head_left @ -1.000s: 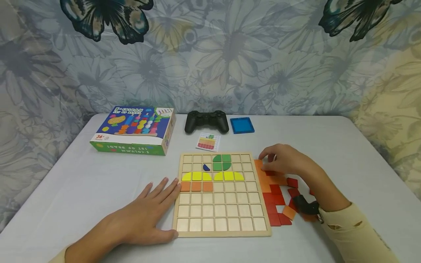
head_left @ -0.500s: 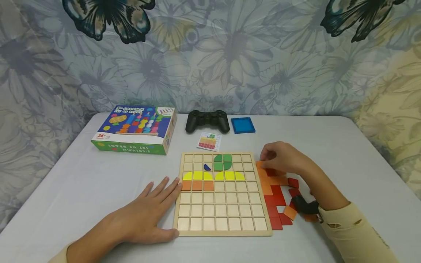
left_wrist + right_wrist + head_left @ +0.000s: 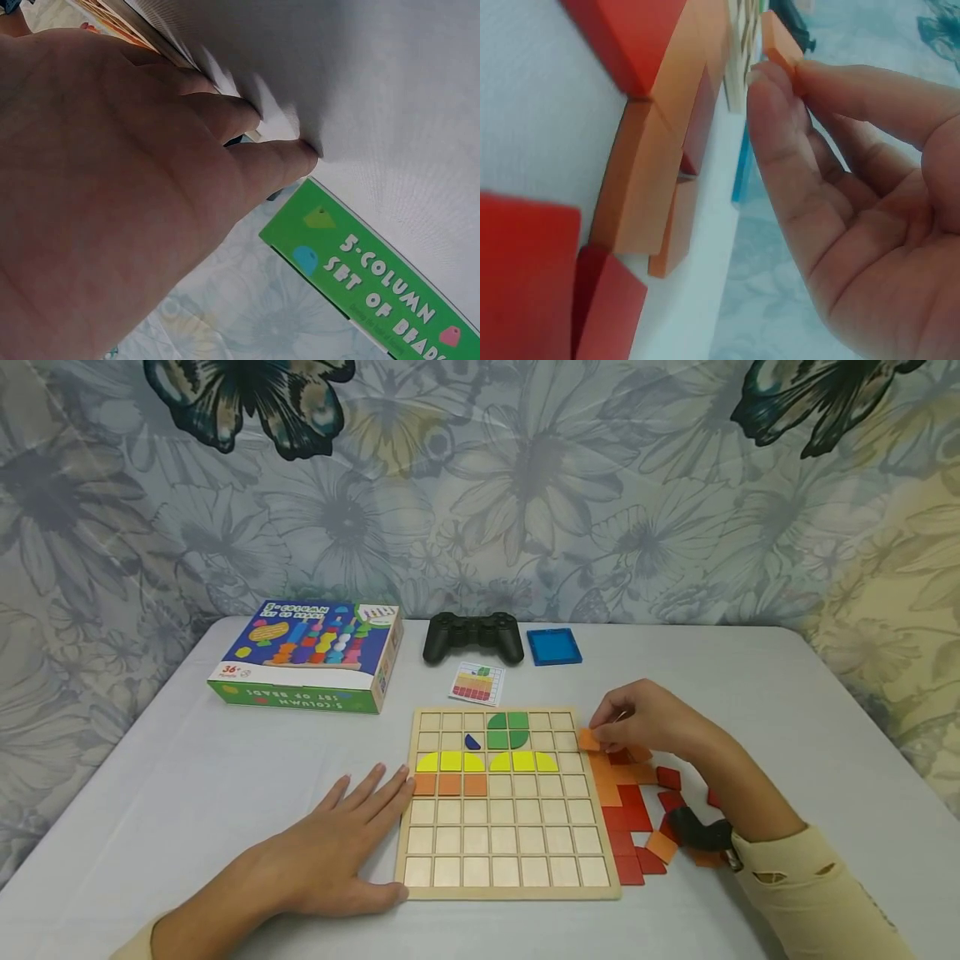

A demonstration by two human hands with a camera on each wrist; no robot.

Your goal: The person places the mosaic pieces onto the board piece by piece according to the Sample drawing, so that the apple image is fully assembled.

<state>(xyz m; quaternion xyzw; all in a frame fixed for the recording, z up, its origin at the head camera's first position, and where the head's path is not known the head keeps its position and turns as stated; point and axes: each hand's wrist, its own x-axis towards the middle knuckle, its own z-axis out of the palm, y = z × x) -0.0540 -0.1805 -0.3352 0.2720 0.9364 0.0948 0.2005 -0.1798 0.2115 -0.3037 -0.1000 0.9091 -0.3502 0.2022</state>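
A wooden grid board [image 3: 504,843] lies flat, with green, yellow, dark blue and orange pieces set in some of its squares. My right hand [image 3: 648,720] pinches an orange square tile [image 3: 588,740] between thumb and fingertips, beside the board's upper right edge. In the right wrist view the same orange tile [image 3: 780,41] is raised clear of the pile. My left hand [image 3: 330,852] lies flat with fingers spread, its fingertips and thumb tip against the board's left edge. Red tiles [image 3: 626,818] and orange tiles [image 3: 606,777] are heaped along the board's right side.
Behind the board lies a small pattern card [image 3: 477,683]. Farther back are a black game controller [image 3: 472,638] and a blue square tray [image 3: 554,647]. A bead-set box [image 3: 306,656] stands at the back left. Patterned cloth [image 3: 480,485] hangs behind the table.
My right hand has picked up an orange tile from the top of the pile and lifted it slightly toward the board. The left hand has stayed in place.
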